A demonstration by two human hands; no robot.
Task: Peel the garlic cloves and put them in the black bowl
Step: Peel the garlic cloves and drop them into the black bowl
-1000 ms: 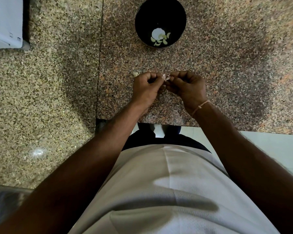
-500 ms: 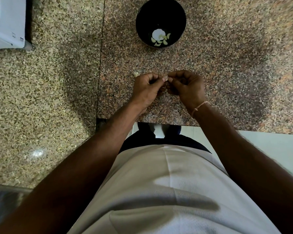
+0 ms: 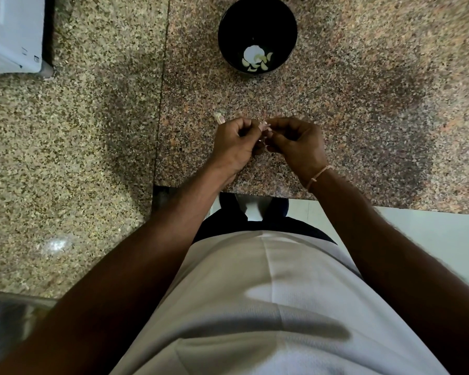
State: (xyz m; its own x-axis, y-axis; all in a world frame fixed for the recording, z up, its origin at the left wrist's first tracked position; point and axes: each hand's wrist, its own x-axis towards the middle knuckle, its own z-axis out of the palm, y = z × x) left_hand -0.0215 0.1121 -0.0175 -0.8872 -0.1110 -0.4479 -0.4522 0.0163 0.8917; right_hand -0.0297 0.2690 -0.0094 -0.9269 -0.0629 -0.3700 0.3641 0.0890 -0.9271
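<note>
Speckled granite counter (image 3: 363, 109) across the upper two thirds of the frame, with a straight seam running top to bottom left of centre and a near edge crossing right of centre. White shirt (image 3: 268, 307) in the lower middle, forearms rising from both lower corners toward the centre. White appliance corner (image 3: 8, 33) at upper left. Black bowl (image 3: 257, 33) at top centre, standing on the counter well apart from the hands, with several peeled cloves (image 3: 263, 65) lying pale at its bottom beside a round white glare. Left hand (image 3: 234, 143) at centre, fingers curled inward, thumb and forefinger pinching a garlic clove (image 3: 263, 127). Right hand (image 3: 298, 143) just beside it, likewise curled, fingertips meeting the same clove from the right. Clove held between the two hands above the counter, mostly hidden by fingers; only a small pinkish-white bit showing, so long axis and pointing direction impossible to tell. Thin pale band (image 3: 318, 175) round the right wrist. Small unpeeled clove (image 3: 219, 118) on the counter, just above the left knuckles, long axis roughly up-down in the frame, tilted slightly.
</note>
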